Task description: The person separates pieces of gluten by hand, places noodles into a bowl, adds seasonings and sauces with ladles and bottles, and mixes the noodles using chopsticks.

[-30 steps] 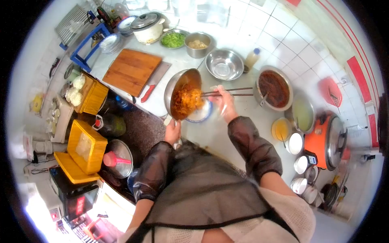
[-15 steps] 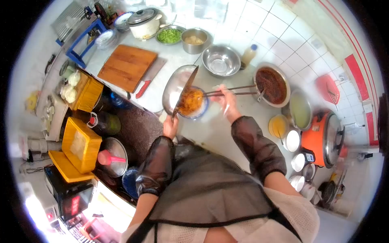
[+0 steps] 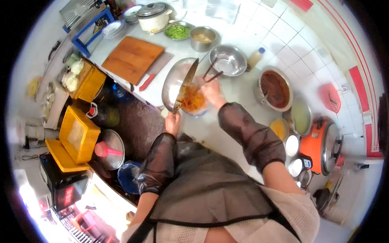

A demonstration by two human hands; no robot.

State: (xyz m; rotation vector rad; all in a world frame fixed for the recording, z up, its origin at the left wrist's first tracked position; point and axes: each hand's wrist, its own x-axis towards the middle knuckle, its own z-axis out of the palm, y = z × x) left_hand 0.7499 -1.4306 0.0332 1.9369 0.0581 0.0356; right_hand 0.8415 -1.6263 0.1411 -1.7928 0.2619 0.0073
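My left hand (image 3: 172,122) is closed on the handle of a long, stained knife (image 3: 187,84), its blade angled up over a steel bowl (image 3: 172,80). Orange shreds (image 3: 193,100) lie in a blue-rimmed dish below the blade, beside the steel bowl. My right hand (image 3: 212,93) wears a clear glove and is closed around dark chopsticks (image 3: 210,71), just above and right of the shreds. The chopsticks point up and away from me, near an empty steel basin (image 3: 228,60).
A wooden board (image 3: 133,60) and red-handled knife (image 3: 146,82) lie at the left. Behind stand a white pot (image 3: 153,21), a plate of greens (image 3: 177,31) and a small pot (image 3: 202,39). At the right are a red sauce pot (image 3: 275,89) and an orange cooker (image 3: 318,148).
My right hand has moved left, over the shreds, and the chopsticks have swung from pointing right to pointing up. The knife blade shows more of its flat side. The view has shifted slightly.
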